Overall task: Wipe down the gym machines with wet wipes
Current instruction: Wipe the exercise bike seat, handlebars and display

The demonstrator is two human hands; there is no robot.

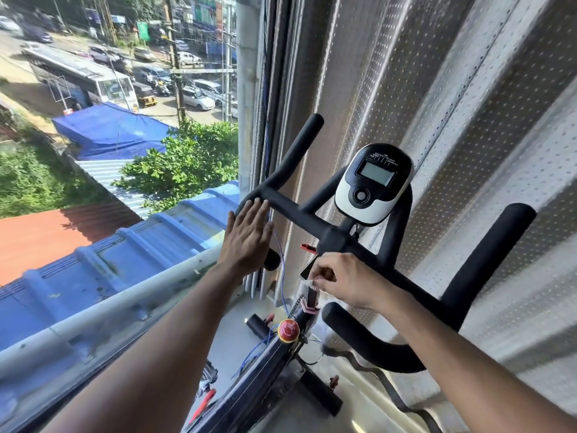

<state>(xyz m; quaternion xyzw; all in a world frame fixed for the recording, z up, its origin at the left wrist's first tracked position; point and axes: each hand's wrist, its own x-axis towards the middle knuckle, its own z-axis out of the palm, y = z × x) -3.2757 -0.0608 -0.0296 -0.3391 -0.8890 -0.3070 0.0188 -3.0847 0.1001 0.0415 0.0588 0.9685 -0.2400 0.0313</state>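
At the handlebar's [315, 220] left end, our left hand [248, 235] lies flat, fingers together; right hand [343, 281] pinches a limp, flimsy wipe [307, 284] by its edge.

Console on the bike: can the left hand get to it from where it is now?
Probably yes. The left hand lies flat and empty on the left handlebar, and the console sits just beyond with only open air between. The right hand is lower, pinching a wipe.

Bright daylight from the window [118, 151] – glare on the perforated wall panel [468, 104], wide-angle edge warping.
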